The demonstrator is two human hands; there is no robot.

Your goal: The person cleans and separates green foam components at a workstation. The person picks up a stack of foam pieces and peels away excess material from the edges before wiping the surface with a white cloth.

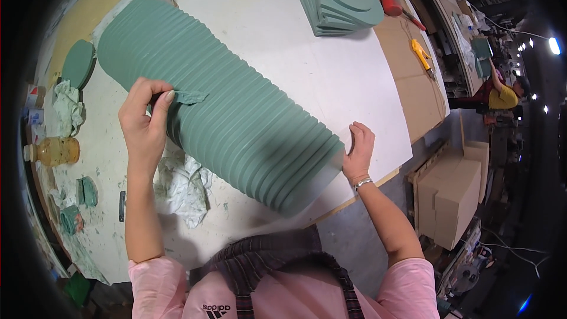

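A long row of thin green panels [230, 100], rounded in outline and set on edge side by side, runs diagonally across the white table [266, 9]. Thumb and fingers of my left hand [144, 121] pinch a small green rag [192, 97], which lies against the panels' upper edges near the row's left side. At the near right end, my right hand [359, 152] rests by the last panel, its fingers stretched out and partly apart. Its thumb is hard to make out.
A stack of green panels [339, 9] lies at the far side. Right of it are a red mallet head [390, 1] and a yellow air gun [421, 56]. Crumpled white cloth [183, 186] and an amber bottle [59, 151] sit left. Cardboard boxes [449, 195] and another person [502, 95] are rightward.
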